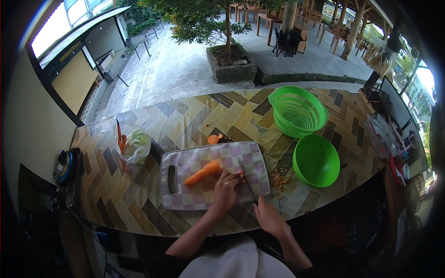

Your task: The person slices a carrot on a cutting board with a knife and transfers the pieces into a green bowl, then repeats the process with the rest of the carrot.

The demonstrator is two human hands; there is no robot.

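A checkered cutting board [185, 200] lies on the table, with a peeled carrot [203, 173] resting on it. My left hand [225, 187] is on the board just right of the carrot, its fingers bent together near the blade; a small orange bit shows at the fingertips, too small to make out. My right hand [269, 215] is closed round the dark handle of a knife [246, 178], whose blade points away from me over the board's right part. Carrot end pieces [213, 139] lie beyond the board's far edge.
Right of the board are orange peelings [279, 180], a green bowl [316, 161] and, behind it, a green colander [299, 111]. A plastic bag [137, 146] with pale vegetables and carrots stands at the left. Plastic bags [384, 134] lie at the table's right end.
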